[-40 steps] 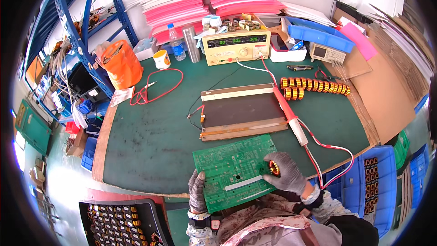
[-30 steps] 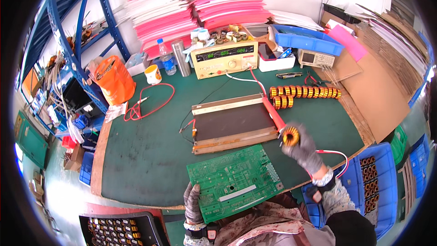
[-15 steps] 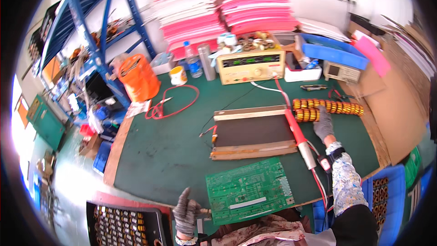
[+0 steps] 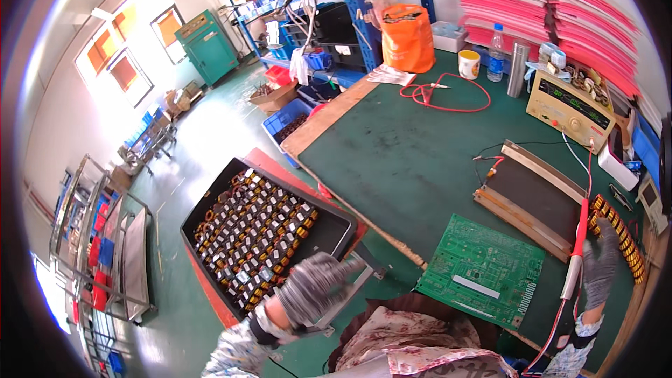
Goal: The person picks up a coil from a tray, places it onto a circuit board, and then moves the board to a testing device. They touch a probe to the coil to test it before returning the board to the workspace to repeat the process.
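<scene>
My left hand (image 4: 316, 290), in a grey knitted glove, is over the near right corner of a black tray (image 4: 334, 232). Its fingers point to the right, slightly blurred and apart, with nothing visible in them. Rows of copper-wound ring coils (image 4: 255, 238) with pale tops fill most of that tray. On the far right, my gloved right hand (image 4: 600, 269) reaches up to a row of copper-wound ring coils (image 4: 625, 241), fingers stretched out against its near end. Between my hands, a green circuit board (image 4: 483, 266) lies at the table's near edge.
A dark panel with wooden rails (image 4: 535, 199) lies beyond the board, beside a red-and-white probe (image 4: 578, 245). Farther back are a bench power supply (image 4: 570, 108), mug (image 4: 469, 64), bottle (image 4: 496, 56) and orange bag (image 4: 407, 38). A metal rack (image 4: 101, 245) stands left.
The view has swung left, bringing the whole coil tray into sight. My left hand has moved from beside the board to over the tray's corner. My right hand stays by the coil row.
</scene>
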### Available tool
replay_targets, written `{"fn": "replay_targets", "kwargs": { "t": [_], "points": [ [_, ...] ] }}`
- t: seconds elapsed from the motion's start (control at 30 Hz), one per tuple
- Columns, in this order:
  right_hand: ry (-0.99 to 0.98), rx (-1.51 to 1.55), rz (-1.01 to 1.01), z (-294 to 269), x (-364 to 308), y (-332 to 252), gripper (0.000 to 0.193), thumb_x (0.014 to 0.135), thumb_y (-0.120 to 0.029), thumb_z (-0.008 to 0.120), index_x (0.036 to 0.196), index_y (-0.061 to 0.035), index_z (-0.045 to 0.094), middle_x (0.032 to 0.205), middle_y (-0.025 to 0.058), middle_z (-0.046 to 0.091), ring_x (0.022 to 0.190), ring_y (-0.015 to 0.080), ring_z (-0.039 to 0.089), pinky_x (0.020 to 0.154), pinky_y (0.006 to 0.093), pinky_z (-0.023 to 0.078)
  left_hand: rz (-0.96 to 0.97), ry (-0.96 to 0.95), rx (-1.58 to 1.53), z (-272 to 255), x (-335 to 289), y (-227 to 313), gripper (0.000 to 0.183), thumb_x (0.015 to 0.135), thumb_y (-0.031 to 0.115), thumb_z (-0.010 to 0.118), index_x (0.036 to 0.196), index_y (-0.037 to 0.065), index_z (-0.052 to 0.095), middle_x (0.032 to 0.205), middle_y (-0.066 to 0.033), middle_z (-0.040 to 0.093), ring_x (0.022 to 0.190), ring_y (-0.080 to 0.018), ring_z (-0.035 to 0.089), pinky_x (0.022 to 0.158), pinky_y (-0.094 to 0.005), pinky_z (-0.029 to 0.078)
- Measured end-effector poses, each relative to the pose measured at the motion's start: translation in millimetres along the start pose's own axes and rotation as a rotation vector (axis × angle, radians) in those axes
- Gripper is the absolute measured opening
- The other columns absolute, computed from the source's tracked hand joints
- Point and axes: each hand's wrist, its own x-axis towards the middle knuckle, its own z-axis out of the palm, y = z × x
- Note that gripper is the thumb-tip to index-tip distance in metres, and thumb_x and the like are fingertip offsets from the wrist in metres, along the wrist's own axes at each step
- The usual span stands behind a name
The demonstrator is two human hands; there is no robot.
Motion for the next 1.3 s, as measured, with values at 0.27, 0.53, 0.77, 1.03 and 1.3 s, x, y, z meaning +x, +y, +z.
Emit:
{"fn": "replay_targets", "kwargs": {
  "t": [0.27,0.53,0.77,1.03,1.3],
  "points": [
    [-0.214,-0.001,-0.439,33.4,-36.2,-148.0,0.045,0.07,-0.015,0.071,0.111,-0.0051,0.057,0.119,0.0145,0.056,0.113,0.0347,0.051,0.1,0.047,0.037,-0.334,-0.38,0.316,2.4,-56.9,-98.7,0.055,0.066,0.022,0.073,0.118,0.011,0.059,0.097,-0.0113,0.065,0.094,-0.0326,0.059,0.084,-0.0402,0.049],
    [-0.311,0.191,-0.535,52.6,-47.1,-179.8,0.042,0.066,-0.014,0.073,0.104,-0.0055,0.058,0.111,0.0134,0.058,0.104,0.0343,0.053,0.092,0.0452,0.043,-0.243,-0.6,0.381,9.3,-68.5,-112.1,0.054,0.065,0.023,0.071,0.116,0.009,0.058,0.102,-0.0113,0.061,0.096,-0.0327,0.058,0.083,-0.0416,0.047],
    [-0.453,0.285,-0.588,75.8,-56.1,-186.6,0.038,0.069,-0.014,0.074,0.103,-0.0069,0.059,0.108,0.012,0.059,0.102,0.033,0.054,0.09,0.0445,0.044,-0.258,-0.564,0.565,8.0,-74.4,-114.3,0.038,0.075,0.023,0.067,0.11,0.01,0.061,0.098,-0.0099,0.061,0.095,-0.0305,0.056,0.085,-0.0403,0.045],
    [-1.032,0.96,-0.195,112.2,-76.5,-217.1,0.055,0.082,-0.025,0.074,0.128,-0.006,0.05,0.116,0.0101,0.059,0.1,0.0172,0.061,0.079,0.0297,0.054,-0.129,0.081,0.115,2.0,-39.0,-42.7,0.03,0.07,0.016,0.074,0.099,0.016,0.064,0.083,-0.0037,0.06,0.088,-0.027,0.056,0.082,-0.0396,0.042],
    [-1.512,1.504,0.133,145.1,-95.8,-252.4,0.051,0.078,-0.027,0.076,0.121,-0.0065,0.056,0.116,0.0072,0.055,0.104,0.0134,0.055,0.092,0.0288,0.045,0.265,-0.026,-0.083,24.6,-4.1,17.5,0.049,0.074,0.032,0.072,0.118,0.015,0.059,0.111,-0.0045,0.061,0.109,-0.0277,0.052,0.096,-0.0416,0.036]
  ]
}}
